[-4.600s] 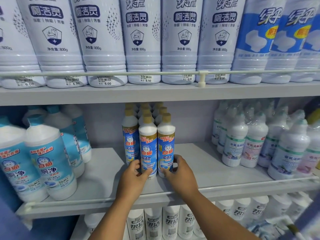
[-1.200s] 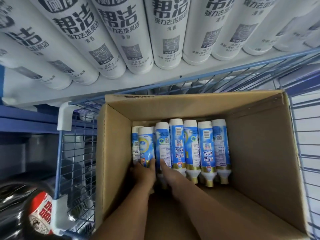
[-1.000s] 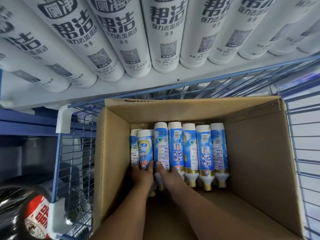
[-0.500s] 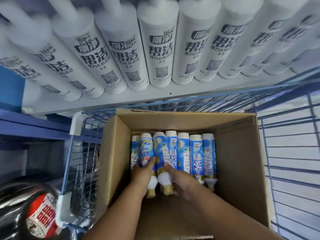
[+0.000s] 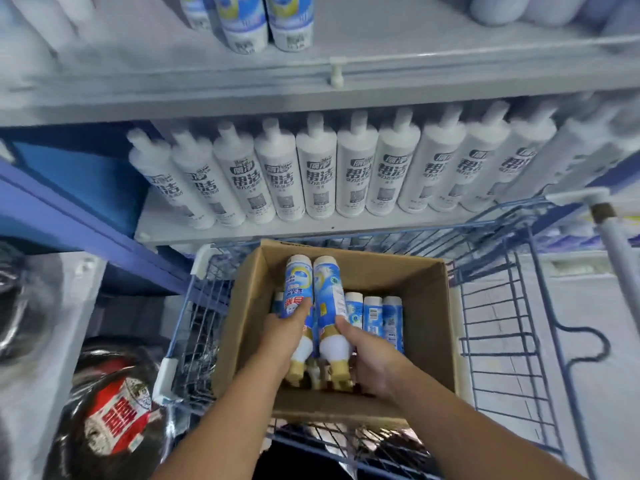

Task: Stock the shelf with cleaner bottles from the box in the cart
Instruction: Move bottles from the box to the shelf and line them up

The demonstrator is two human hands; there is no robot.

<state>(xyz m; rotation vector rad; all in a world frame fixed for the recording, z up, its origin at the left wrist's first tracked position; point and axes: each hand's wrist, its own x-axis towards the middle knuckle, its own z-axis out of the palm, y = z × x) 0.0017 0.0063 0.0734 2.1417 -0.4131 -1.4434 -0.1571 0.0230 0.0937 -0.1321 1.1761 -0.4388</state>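
An open cardboard box sits in a blue wire cart. My left hand grips a blue-and-white cleaner bottle with a gold cap, raised above the box with its base pointing away. My right hand grips a second such bottle right beside it. Several more bottles lie flat in the box beneath. The shelf above holds the same bottles at its top edge of view.
A lower shelf carries a row of white cleaner bottles just beyond the cart. A dark bag with a red label lies at lower left. The cart handle stands at right.
Both hands closed on two bottles and lifted them up out of the box. The view has tilted up, bringing the shelf above into sight.
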